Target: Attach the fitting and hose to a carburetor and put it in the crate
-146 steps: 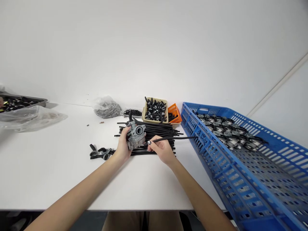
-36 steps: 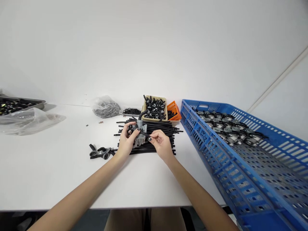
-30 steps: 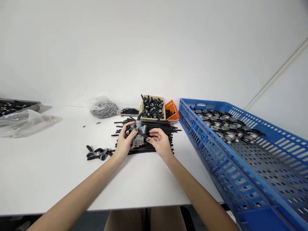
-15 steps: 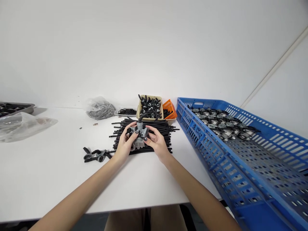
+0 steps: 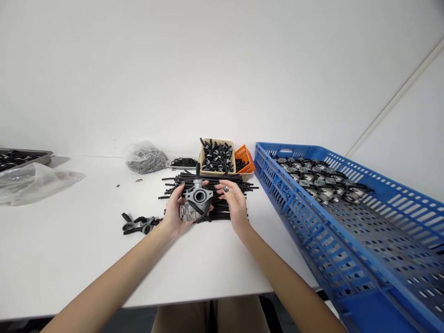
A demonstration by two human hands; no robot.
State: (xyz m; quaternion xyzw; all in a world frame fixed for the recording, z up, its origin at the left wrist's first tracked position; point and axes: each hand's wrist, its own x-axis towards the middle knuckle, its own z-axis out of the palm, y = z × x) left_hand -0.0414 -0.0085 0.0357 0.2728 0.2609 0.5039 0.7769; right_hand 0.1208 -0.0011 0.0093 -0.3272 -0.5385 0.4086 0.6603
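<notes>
A silver carburetor (image 5: pixel 199 196) with a black rubber piece on top and a black hose across its front is held by my left hand (image 5: pixel 174 210), which wraps its left side. The round bore and flange face me. Just right of it is my right hand (image 5: pixel 234 203), apart from the carburetor, fingers slightly bent and parted, nothing seen in them. Behind and under both hands lies a pile of black hoses (image 5: pixel 222 203). To the left on the white table (image 5: pixel 104 263) are several black-and-grey caps (image 5: pixel 138 225) with short hoses.
A blue crate (image 5: pixel 291 199) on the right holds rows of carburetors (image 5: pixel 319 178). At the back stand a beige basket (image 5: pixel 201 167) of black parts, an orange basket (image 5: pixel 248 162), a tray of black rings (image 5: pixel 183 162) and a plastic bag (image 5: pixel 145 157). Another bag (image 5: pixel 38 182) lies far left.
The carburetor has been turned so its bore faces me. My right hand has let go of it and moved slightly right; my left hand keeps hold.
</notes>
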